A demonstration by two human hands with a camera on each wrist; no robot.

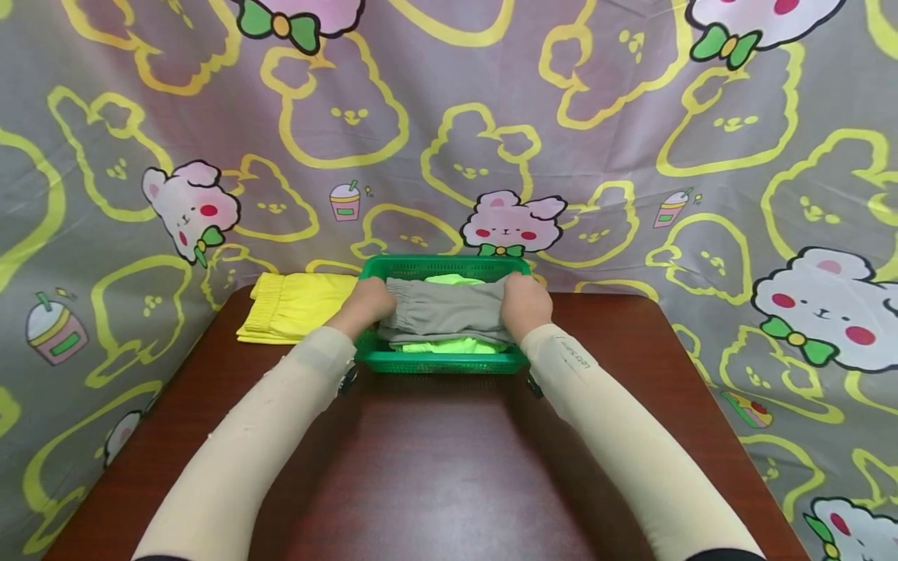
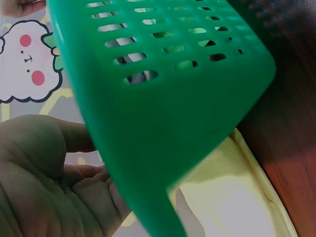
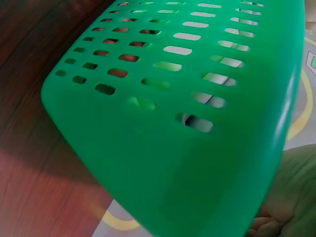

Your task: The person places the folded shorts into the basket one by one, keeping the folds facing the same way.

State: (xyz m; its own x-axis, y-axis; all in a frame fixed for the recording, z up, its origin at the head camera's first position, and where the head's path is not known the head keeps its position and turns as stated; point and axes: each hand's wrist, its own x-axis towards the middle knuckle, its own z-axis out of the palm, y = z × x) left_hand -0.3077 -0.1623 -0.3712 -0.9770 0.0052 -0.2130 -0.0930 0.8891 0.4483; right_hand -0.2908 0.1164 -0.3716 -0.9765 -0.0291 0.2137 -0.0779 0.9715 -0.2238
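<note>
In the head view a folded grey garment [image 1: 449, 305] with a gathered elastic edge lies in the green plastic basket [image 1: 442, 362], over bright green cloth [image 1: 456, 345]. My left hand [image 1: 374, 300] grips the grey garment's left end, and my right hand [image 1: 528, 305] grips its right end. Both hands are at the basket's side rims. From the left wrist, the left hand [image 2: 49, 173] appears beyond the basket's rim, its fingertips partly hidden. Much of the right hand [image 3: 294, 192] is covered by the basket wall in the right wrist view.
Left of the basket, a folded yellow garment [image 1: 302, 308] with a gathered waistband lies on the dark red-brown table [image 1: 435, 467]. A grey cloth curtain [image 1: 596, 140] printed with cartoon animals hangs behind the table and along both sides.
</note>
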